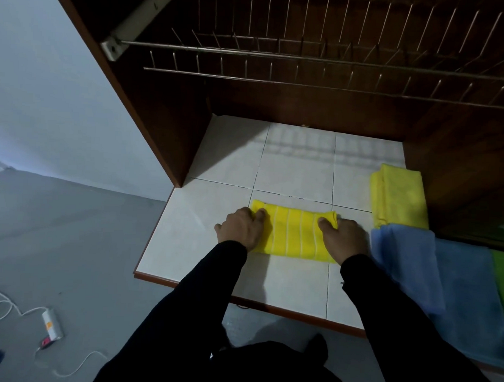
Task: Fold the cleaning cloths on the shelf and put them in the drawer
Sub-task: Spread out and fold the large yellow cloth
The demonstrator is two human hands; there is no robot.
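Striped cloth (293, 232): yellow with thin white lines, folded into a flat band, lying on the tiled shelf (231, 167) toward its front edge, about midway between the left and right sides.
Your left hand (242, 229): it rests on the left end of the striped cloth, fingers curled over that end and gripping it, thumb spread out to the left on the tile.
Your right hand (343, 237): it covers the right end of the same cloth, thumb on top and fingers wrapped round the edge, grasping it.
Yellow cloth (399, 196): plain, folded, lying at the right side of the shelf against the cabinet wall (460, 169), well apart from your hands.
Blue cloths (431, 271): spread at the front right corner, touching the near end of the yellow cloth, one draped past the front edge.
Green cloth (503, 274): only a strip shows at the far right, beside the blue ones.
Rack (307, 58): wire dish rack hanging above the shelf.
Floor: a power strip (52, 325) with white cord lies at lower left.
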